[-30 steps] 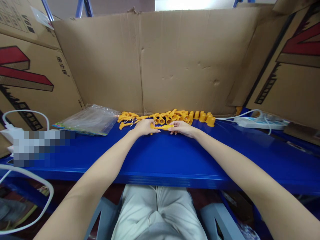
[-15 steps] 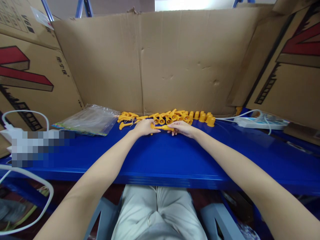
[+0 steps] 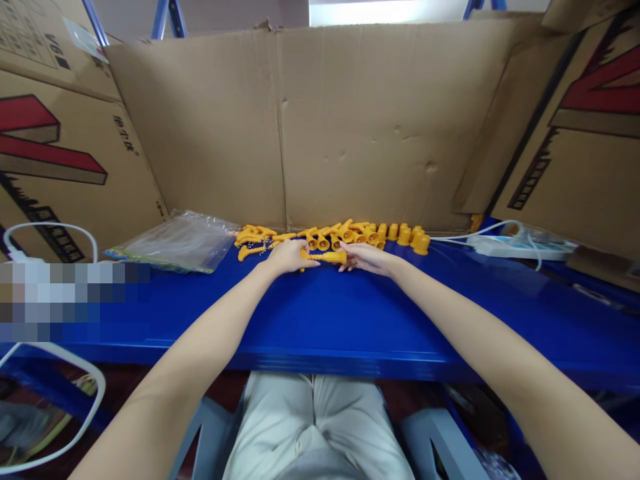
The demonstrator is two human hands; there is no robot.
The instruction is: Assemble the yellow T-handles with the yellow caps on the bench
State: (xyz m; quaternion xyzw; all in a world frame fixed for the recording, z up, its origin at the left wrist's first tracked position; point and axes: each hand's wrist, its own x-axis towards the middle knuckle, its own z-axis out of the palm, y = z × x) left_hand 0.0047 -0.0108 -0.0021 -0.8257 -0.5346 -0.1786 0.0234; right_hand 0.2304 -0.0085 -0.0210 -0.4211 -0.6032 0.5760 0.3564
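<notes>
A yellow plastic piece with a twisted shaft and a cup-like right end (image 3: pixel 330 257) lies level between my two hands, just over the blue tabletop. My left hand (image 3: pixel 289 256) is closed on its left end, which the fingers partly hide. At the cup end, my right hand (image 3: pixel 369 257) grips with thumb and fingertips. Just behind are several yellow pieces with cup openings facing me (image 3: pixel 324 244). Left of them lie yellow twisted, hooked pieces (image 3: pixel 251 251) with small metal chains. Several yellow cups (image 3: pixel 421 244) stand upside down to the right.
The blue table (image 3: pixel 320 320) spans the view, with a tall cardboard sheet (image 3: pixel 375 120) behind it. Clear plastic bags (image 3: pixel 175 240) lie at the left. A white power strip (image 3: pixel 523 247) with cables sits at the right. Cardboard boxes (image 3: pixel 55 147) flank the left side.
The fingers of my right hand have shifted slightly towards the right end of the yellow piece, baring more of its cup. My left hand has barely moved.
</notes>
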